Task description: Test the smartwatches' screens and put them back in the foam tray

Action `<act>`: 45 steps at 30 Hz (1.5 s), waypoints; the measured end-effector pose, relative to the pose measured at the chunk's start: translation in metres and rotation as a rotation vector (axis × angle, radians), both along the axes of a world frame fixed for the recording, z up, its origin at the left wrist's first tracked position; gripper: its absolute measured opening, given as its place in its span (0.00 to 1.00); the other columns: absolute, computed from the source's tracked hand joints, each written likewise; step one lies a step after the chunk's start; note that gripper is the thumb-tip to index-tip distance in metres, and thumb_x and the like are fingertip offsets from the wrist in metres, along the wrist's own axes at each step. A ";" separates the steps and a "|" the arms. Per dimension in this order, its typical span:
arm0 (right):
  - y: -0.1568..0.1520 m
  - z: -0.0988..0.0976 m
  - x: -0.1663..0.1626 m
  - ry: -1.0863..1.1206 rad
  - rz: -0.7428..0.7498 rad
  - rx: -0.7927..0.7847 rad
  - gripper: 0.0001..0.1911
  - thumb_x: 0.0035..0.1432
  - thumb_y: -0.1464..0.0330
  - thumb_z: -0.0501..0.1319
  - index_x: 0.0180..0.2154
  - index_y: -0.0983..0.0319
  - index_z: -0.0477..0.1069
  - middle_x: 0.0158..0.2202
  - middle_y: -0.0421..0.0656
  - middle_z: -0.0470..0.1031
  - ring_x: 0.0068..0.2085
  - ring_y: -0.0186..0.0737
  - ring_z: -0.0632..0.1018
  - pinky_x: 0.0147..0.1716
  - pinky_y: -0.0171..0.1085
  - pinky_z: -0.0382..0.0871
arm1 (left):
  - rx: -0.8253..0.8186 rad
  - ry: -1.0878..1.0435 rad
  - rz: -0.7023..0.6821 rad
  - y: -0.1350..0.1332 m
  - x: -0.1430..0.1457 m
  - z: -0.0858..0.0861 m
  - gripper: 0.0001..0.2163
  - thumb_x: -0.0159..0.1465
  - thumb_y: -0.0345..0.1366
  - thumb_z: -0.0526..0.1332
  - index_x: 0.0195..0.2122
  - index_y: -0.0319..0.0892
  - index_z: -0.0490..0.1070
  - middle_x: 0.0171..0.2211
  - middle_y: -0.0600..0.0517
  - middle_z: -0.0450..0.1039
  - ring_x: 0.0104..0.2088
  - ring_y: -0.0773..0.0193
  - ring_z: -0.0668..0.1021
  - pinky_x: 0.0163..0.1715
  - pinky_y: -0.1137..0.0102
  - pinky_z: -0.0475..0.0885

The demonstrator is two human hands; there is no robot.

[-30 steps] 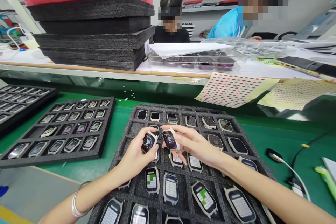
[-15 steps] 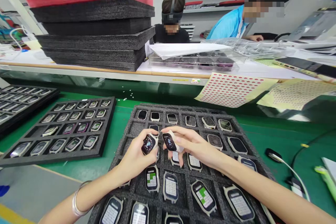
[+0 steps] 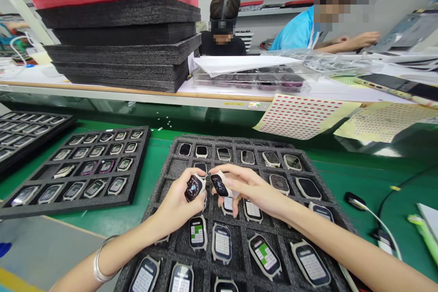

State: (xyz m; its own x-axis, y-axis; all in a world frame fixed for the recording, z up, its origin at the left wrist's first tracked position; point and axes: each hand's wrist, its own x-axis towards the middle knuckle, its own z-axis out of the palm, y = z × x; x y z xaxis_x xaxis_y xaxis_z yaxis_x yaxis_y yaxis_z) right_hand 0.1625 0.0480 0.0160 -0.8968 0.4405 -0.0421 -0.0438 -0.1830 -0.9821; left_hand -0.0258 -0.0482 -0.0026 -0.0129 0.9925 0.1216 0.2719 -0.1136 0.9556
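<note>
My left hand [image 3: 178,200] is closed around a strapless smartwatch [image 3: 193,188] whose dark screen shows a lit picture. A second smartwatch [image 3: 219,184], pale-cased and also lit, is gripped between the thumb and fingers of my right hand [image 3: 246,187]. The two watches are close together, side by side and tilted, above a black foam tray [image 3: 236,232]. Strapless watches lie in the tray's compartments, among them one with a white-and-green screen [image 3: 264,255] and one with a white grid on its screen [image 3: 222,242]. My hands cover some of the middle compartments.
Left on the green bench is another foam tray [image 3: 135,187] of watches, with a further tray [image 3: 61,123] beyond. Stacked black foam [image 3: 126,50] stands on the shelf beside clear plastic trays [image 3: 253,83]. A cable [image 3: 379,223] lies at right. Two people are behind the shelf.
Both my hands and the watches in them stay nearly still. Behind the shelf, the person in blue has raised and stretched a hand to the right.
</note>
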 end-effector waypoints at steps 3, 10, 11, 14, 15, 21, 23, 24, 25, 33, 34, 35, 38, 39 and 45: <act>0.000 0.001 0.000 0.009 -0.003 0.003 0.17 0.65 0.66 0.56 0.54 0.61 0.63 0.37 0.46 0.73 0.35 0.42 0.78 0.22 0.33 0.77 | 0.014 0.011 0.006 0.000 -0.001 0.000 0.15 0.59 0.30 0.56 0.47 0.44 0.61 0.38 0.54 0.68 0.40 0.63 0.70 0.40 0.72 0.64; 0.000 0.003 0.000 -0.002 -0.008 0.020 0.16 0.64 0.65 0.58 0.51 0.64 0.65 0.36 0.47 0.73 0.33 0.42 0.78 0.23 0.34 0.77 | 0.024 -0.010 0.001 -0.001 -0.001 -0.001 0.15 0.59 0.30 0.57 0.47 0.45 0.61 0.39 0.54 0.69 0.40 0.63 0.71 0.39 0.73 0.65; 0.000 0.003 0.000 0.002 -0.011 0.016 0.16 0.64 0.65 0.58 0.52 0.63 0.65 0.36 0.47 0.73 0.34 0.42 0.78 0.23 0.34 0.77 | 0.029 -0.012 0.013 -0.001 0.000 -0.001 0.15 0.59 0.30 0.57 0.47 0.45 0.61 0.39 0.54 0.69 0.39 0.63 0.71 0.39 0.73 0.65; 0.001 0.002 0.001 0.001 -0.011 0.005 0.17 0.64 0.64 0.58 0.52 0.63 0.64 0.35 0.47 0.74 0.33 0.43 0.78 0.22 0.34 0.76 | 0.036 0.004 0.032 -0.003 0.001 0.000 0.15 0.59 0.30 0.56 0.48 0.46 0.60 0.37 0.54 0.69 0.37 0.64 0.71 0.38 0.73 0.65; 0.001 0.002 0.002 -0.002 -0.008 0.000 0.18 0.64 0.63 0.58 0.52 0.63 0.64 0.35 0.47 0.74 0.33 0.43 0.78 0.22 0.34 0.76 | 0.036 0.012 0.025 -0.004 0.001 0.000 0.15 0.59 0.30 0.56 0.48 0.46 0.60 0.37 0.55 0.69 0.37 0.64 0.72 0.38 0.72 0.65; 0.000 0.002 0.003 -0.009 -0.023 -0.078 0.19 0.63 0.61 0.58 0.52 0.63 0.64 0.35 0.48 0.74 0.33 0.44 0.78 0.21 0.32 0.74 | 0.015 -0.022 0.009 -0.001 0.003 -0.002 0.15 0.59 0.30 0.57 0.47 0.45 0.61 0.35 0.54 0.68 0.37 0.63 0.72 0.37 0.71 0.67; -0.001 0.001 0.003 -0.008 -0.016 -0.149 0.21 0.63 0.59 0.58 0.54 0.62 0.62 0.35 0.48 0.73 0.35 0.44 0.78 0.22 0.33 0.73 | -0.036 -0.110 -0.004 0.001 0.003 -0.003 0.17 0.59 0.31 0.58 0.49 0.46 0.59 0.37 0.54 0.67 0.33 0.65 0.72 0.32 0.72 0.68; -0.001 0.000 0.003 -0.004 -0.003 -0.182 0.22 0.62 0.59 0.58 0.54 0.62 0.60 0.36 0.48 0.73 0.36 0.44 0.78 0.24 0.33 0.73 | -0.067 -0.180 -0.022 0.002 0.004 -0.003 0.19 0.59 0.32 0.59 0.50 0.46 0.58 0.37 0.53 0.66 0.30 0.66 0.71 0.27 0.73 0.69; 0.000 -0.001 0.002 0.002 0.012 -0.200 0.24 0.61 0.60 0.60 0.55 0.61 0.59 0.37 0.47 0.72 0.37 0.44 0.78 0.26 0.34 0.74 | -0.096 -0.261 -0.044 0.003 0.004 -0.003 0.20 0.58 0.33 0.60 0.51 0.45 0.57 0.36 0.53 0.66 0.28 0.67 0.71 0.23 0.73 0.68; 0.006 -0.004 0.003 -0.012 0.013 0.032 0.30 0.52 0.68 0.68 0.53 0.63 0.58 0.43 0.48 0.72 0.43 0.45 0.77 0.45 0.45 0.70 | -0.174 -0.633 -0.100 0.005 0.004 0.003 0.24 0.55 0.28 0.62 0.52 0.43 0.56 0.37 0.48 0.70 0.36 0.61 0.76 0.33 0.68 0.71; 0.007 -0.003 0.004 -0.026 0.005 0.089 0.29 0.52 0.69 0.68 0.52 0.63 0.58 0.44 0.48 0.73 0.45 0.45 0.76 0.47 0.46 0.68 | -0.170 -0.634 -0.101 0.005 0.004 0.003 0.25 0.54 0.27 0.62 0.53 0.43 0.56 0.37 0.48 0.71 0.36 0.61 0.76 0.33 0.68 0.72; 0.007 -0.001 0.006 -0.043 -0.007 0.156 0.28 0.52 0.69 0.68 0.51 0.63 0.58 0.45 0.48 0.73 0.46 0.46 0.75 0.48 0.46 0.67 | -0.165 -0.632 -0.102 0.005 0.003 0.003 0.27 0.54 0.26 0.62 0.53 0.44 0.55 0.38 0.48 0.71 0.36 0.61 0.75 0.33 0.68 0.72; 0.009 0.004 0.009 -0.108 -0.065 0.350 0.27 0.52 0.71 0.67 0.51 0.62 0.58 0.44 0.47 0.74 0.47 0.45 0.75 0.48 0.45 0.66 | -0.160 -0.620 -0.110 0.006 0.003 0.001 0.27 0.53 0.26 0.62 0.54 0.44 0.55 0.39 0.48 0.70 0.37 0.61 0.75 0.33 0.68 0.72; 0.009 0.005 0.010 -0.123 -0.086 0.399 0.26 0.52 0.71 0.67 0.51 0.62 0.58 0.43 0.47 0.75 0.46 0.45 0.75 0.47 0.44 0.65 | -0.163 -0.617 -0.112 0.006 0.003 0.000 0.27 0.53 0.26 0.62 0.54 0.44 0.55 0.40 0.48 0.70 0.37 0.61 0.75 0.32 0.68 0.72; 0.007 0.016 0.013 -0.150 -0.124 0.542 0.24 0.52 0.73 0.66 0.49 0.61 0.60 0.41 0.44 0.76 0.44 0.44 0.76 0.46 0.41 0.65 | -0.186 -0.595 -0.093 0.006 0.003 -0.002 0.26 0.53 0.27 0.62 0.53 0.44 0.58 0.40 0.48 0.70 0.37 0.60 0.76 0.32 0.69 0.72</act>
State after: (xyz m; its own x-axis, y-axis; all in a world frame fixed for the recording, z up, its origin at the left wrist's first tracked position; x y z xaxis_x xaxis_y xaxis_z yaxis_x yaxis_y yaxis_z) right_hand 0.1751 0.0553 0.0321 -0.8386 0.5362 0.0965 0.1143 0.3463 -0.9311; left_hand -0.0233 -0.0419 -0.0044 0.0626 0.9965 -0.0549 -0.3159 0.0720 0.9461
